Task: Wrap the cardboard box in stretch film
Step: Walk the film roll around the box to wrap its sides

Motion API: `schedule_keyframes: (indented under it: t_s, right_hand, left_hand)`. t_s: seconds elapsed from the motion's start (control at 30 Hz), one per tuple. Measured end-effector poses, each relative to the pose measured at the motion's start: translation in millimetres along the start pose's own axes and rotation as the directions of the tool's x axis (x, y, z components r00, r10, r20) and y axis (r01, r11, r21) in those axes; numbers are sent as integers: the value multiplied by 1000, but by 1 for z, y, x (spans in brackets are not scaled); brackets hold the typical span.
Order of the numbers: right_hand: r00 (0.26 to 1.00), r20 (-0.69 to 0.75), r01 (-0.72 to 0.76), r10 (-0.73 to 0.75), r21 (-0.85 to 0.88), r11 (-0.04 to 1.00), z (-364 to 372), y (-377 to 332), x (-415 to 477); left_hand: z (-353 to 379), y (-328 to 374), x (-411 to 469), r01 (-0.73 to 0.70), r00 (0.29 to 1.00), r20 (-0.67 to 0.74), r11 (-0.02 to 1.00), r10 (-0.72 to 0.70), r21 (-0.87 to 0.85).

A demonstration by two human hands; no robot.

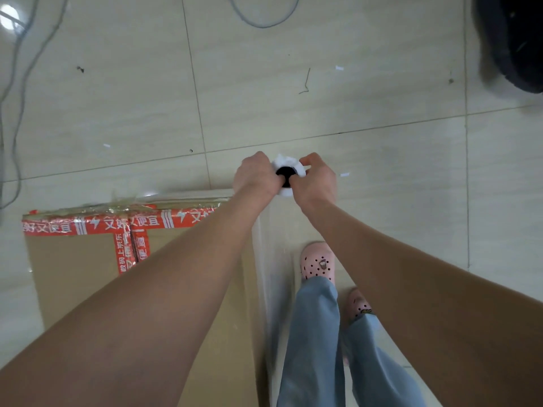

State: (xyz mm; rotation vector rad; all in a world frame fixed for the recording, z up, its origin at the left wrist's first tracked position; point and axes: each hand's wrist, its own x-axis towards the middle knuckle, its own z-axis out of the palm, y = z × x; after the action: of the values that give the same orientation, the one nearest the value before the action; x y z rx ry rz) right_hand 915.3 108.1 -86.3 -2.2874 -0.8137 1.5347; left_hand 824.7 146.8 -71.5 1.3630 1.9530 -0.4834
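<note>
Gripping the stretch film roll [282, 163] from both sides, the left hand [255, 175] and the right hand [315, 180] hold it upright at arm's length. Its white end and dark core opening face the camera. Left hand: fingers curled round the roll's left side. Right hand: fingers curled round its right side. A digit lies across the edge of the core opening; which hand it belongs to cannot be told.

A sheet of clear film [264, 259] runs from below the hands back toward the person, along the right side of the cardboard box [73, 274]. The box sits on the tiled floor [293, 98], below and to the left of the left hand, with that forearm crossing above it. Red printed tape [97, 225] runs along the box's far edge and down its top seam. Crinkled film shows on that far edge.

Below the right hand, two pink perforated shoes [317, 262] and blue trouser legs [314, 333] stand just beside the box. Grey cables [17, 83] lie on the floor well beyond the left hand. A dark object [514, 39], blurred, sits well beyond the right hand.
</note>
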Motion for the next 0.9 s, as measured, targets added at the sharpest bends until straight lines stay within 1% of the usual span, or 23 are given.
schedule_keyframes:
  t_s: [0.07, 0.13, 0.17, 0.27, 0.4, 0.47, 0.57, 0.63, 0.7, 0.8, 0.9]
  right_hand:
    - [999, 33, -11, 11, -1, 1000, 2, -1, -5]
    - [999, 53, 1, 0, -24, 1000, 5, 1, -9]
    - [999, 48, 6, -4, -38, 999, 6, 3, -10]
    - [999, 46, -2, 4, -47, 999, 4, 2, -9]
    - [998, 55, -4, 9, -101, 995, 2, -9, 1]
    - [997, 77, 5, 6, -150, 989, 1, -18, 8]
    - [991, 127, 60, -32, -225, 973, 0, -32, 15]
    - [990, 136, 55, -23, -239, 969, 1, -41, 20]
    - [990, 140, 0, 31, -221, 975, 2, -50, 24]
    - [982, 179, -31, 62, -170, 985, 9, -65, 29]
    - [981, 192, 13, 13, -131, 991, 17, -86, 41]
  left_hand:
    - [-10, 3, -1, -190, 981, -11, 968, 194, 164]
    - [-13, 2, -1, -356, 934, 69, 891, 352, 280]
    - [-13, 1, -1, -401, 916, 110, 856, 387, 326]
    - [-13, 3, 1, -449, 891, 146, 795, 429, 407]
    - [-19, 13, 8, -452, 888, 126, 794, 442, 407]
    - [-22, 15, 15, -418, 904, 93, 820, 416, 391]
    - [-27, 10, 25, -300, 952, 38, 907, 302, 296]
    - [-32, 3, 31, -197, 980, -4, 964, 201, 178]
    - [-37, -4, 37, -74, 996, -43, 997, 74, 5]
    - [-43, -13, 47, 91, 993, -57, 976, -104, -196]
    - [-50, -20, 52, 183, 976, -61, 939, -209, -292]
